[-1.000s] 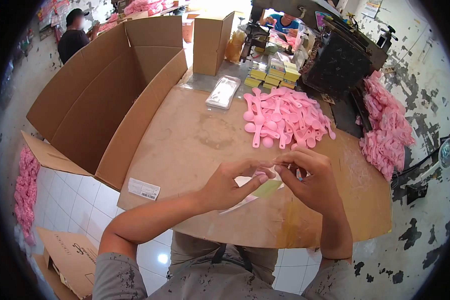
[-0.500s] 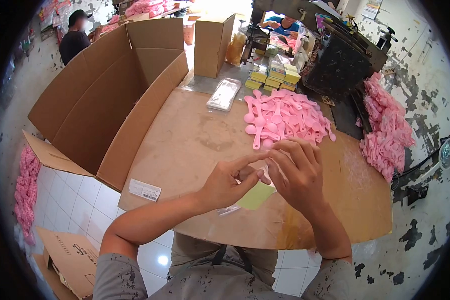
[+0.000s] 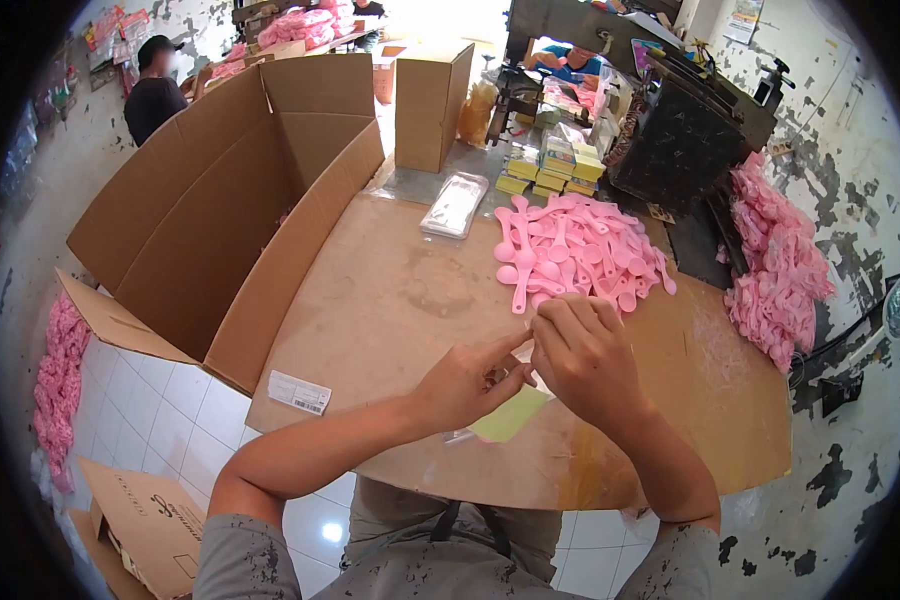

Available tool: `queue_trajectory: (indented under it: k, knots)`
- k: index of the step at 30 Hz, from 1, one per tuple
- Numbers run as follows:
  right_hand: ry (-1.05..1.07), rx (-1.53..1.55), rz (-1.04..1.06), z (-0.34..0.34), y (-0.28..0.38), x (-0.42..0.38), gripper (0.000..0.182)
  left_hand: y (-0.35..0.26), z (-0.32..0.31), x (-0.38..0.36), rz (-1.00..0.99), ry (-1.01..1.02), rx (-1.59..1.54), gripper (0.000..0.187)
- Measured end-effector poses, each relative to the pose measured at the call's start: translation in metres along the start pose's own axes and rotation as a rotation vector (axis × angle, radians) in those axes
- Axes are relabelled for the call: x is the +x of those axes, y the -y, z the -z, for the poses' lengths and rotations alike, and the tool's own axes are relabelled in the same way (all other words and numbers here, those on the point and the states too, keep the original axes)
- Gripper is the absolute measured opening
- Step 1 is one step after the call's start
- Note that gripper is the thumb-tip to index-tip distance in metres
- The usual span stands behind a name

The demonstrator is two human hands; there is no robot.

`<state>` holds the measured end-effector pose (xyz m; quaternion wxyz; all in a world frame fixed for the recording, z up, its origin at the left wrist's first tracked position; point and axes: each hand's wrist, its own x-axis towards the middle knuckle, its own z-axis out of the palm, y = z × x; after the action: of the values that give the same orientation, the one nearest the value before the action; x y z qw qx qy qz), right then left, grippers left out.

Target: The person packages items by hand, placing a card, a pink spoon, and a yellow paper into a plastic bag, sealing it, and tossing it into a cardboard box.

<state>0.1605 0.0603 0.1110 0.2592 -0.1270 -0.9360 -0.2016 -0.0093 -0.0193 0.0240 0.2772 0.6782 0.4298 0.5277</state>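
Note:
My left hand (image 3: 470, 385) is closed in a pinch over the front part of the table. Close beside it, my right hand (image 3: 582, 352) has its fingers bent and pressed together. Between them is a clear plastic bag (image 3: 458, 437), mostly hidden by my fingers, with a yellow-green card (image 3: 511, 415) hanging below the hands. Whether the card lies inside the bag is hard to make out. Just beyond my right hand lies a heap of pink plastic spoons (image 3: 570, 250).
A large open cardboard box (image 3: 300, 235) stands left of the table (image 3: 400, 290). Clear bags (image 3: 455, 205) and stacks of cards (image 3: 550, 165) lie at the back. A dark machine (image 3: 670, 135) and pink bundles (image 3: 775, 265) are right. Two people (image 3: 155, 95) work beyond.
My right hand's fingers have curled in closer together. The whole view has shifted slightly, the table scene sitting a little lower. The card still hangs below my hands.

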Motion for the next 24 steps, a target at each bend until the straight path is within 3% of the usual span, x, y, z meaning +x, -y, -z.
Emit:
queue_trajectory:
  k: [6,9,10,12,14,16,19,21,22,24]
  knots:
    - [0.007,0.013,-0.118,-0.005,-0.012,-0.004,0.012,0.004,-0.002,0.002,-0.041,0.026,0.102,0.051]
    - [-0.094,0.120,-0.384,-0.002,-0.037,-0.024,0.014,0.004,0.005,0.002,0.103,0.076,0.032,0.049]
    - [-0.035,0.352,-0.573,0.014,-0.046,-0.033,0.009,0.005,0.005,0.002,0.135,0.050,-0.063,0.049]
    - [0.036,1.097,-0.936,0.035,-0.086,-0.075,0.007,0.008,0.004,0.005,0.196,-0.001,-0.262,0.048]
    - [0.049,1.428,-1.063,0.089,-0.111,-0.124,0.007,0.008,0.006,0.008,0.245,-0.032,-0.325,0.048]
    - [-0.125,1.987,-0.552,0.096,-0.160,-0.196,0.012,0.007,0.008,0.011,0.279,-0.043,-0.363,0.048]
    - [-0.306,1.183,-1.174,0.085,-0.199,-0.245,0.024,0.004,0.006,0.012,0.280,-0.052,-0.414,0.047]
    - [0.117,-0.002,-1.072,0.074,-0.193,-0.267,0.035,0.006,0.004,0.011,0.252,-0.048,-0.365,0.046]
    - [0.057,-0.256,-0.896,0.069,-0.196,-0.282,0.037,0.008,0.004,0.012,0.239,-0.050,-0.341,0.045]
    - [0.006,-0.210,-0.869,0.078,-0.192,-0.269,0.041,0.010,0.005,0.013,0.259,-0.048,-0.344,0.042]
